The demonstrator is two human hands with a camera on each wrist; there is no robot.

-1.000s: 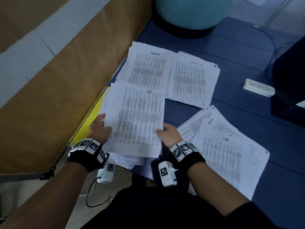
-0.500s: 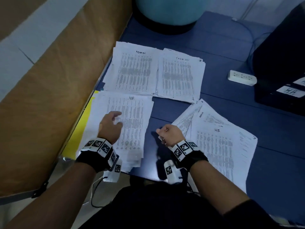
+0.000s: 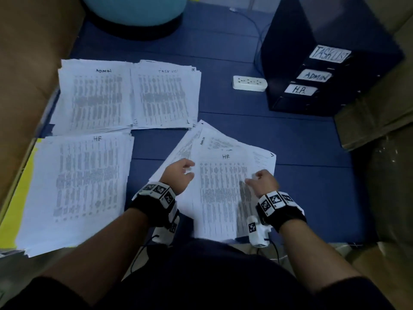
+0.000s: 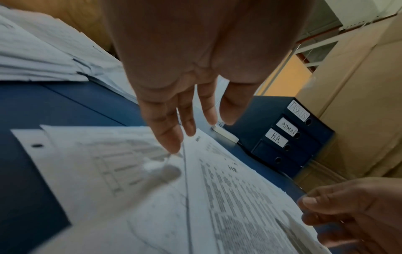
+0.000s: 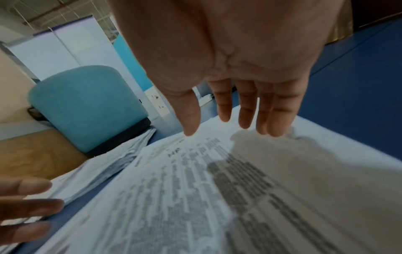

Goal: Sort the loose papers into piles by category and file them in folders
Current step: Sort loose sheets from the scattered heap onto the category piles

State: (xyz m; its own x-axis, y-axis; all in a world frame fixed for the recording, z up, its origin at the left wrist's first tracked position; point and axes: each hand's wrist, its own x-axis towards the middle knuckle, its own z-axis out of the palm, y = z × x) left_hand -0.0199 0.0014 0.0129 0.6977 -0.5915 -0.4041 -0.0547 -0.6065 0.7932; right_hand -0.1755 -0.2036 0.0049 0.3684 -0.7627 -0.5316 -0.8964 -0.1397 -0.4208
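Over loose unsorted heap [image 3: 225, 198]: left hand [image 3: 178, 175] and right hand [image 3: 264, 181] spread, holding nothing, flanking top HR sheet [image 3: 220, 186], presumably to lift toward HR pile [image 3: 78, 186].

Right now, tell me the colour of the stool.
Teal with a black base, the stool shows best in the right wrist view.

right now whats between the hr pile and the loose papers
In the head view, only a bare strip of blue mat separates the HR pile from the loose papers.

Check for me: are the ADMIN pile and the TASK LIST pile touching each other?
Touching. In the head view the ADMIN pile and TASK LIST pile meet along their shared edge, sheets overlapping, no blue mat between them.
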